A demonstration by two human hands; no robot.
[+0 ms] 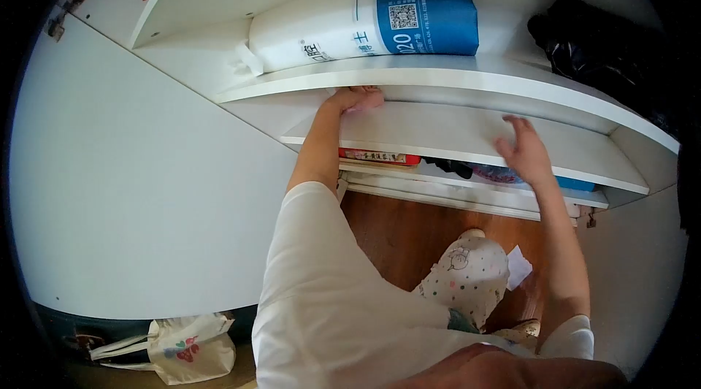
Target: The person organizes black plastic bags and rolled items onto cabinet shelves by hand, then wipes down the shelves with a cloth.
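Observation:
My left hand [349,97] reaches into the middle compartment of a white cabinet, near its left end. Its fingers press on a small pink cloth [371,100] against the white shelf board [438,122]; part of the hand lies in the shadow of the shelf above. My right hand [526,154] hovers over the front edge of the same board, further right. Its fingers are curved and apart, and nothing shows between them.
Above lie a white-and-blue printed bag [365,24] and a black bundle [591,46]. A red box [380,156] and dark items sit on the lower shelf. An opened door [146,170] stands left; a cream tote bag [193,349] is below it. White paper [518,267] lies near my leg.

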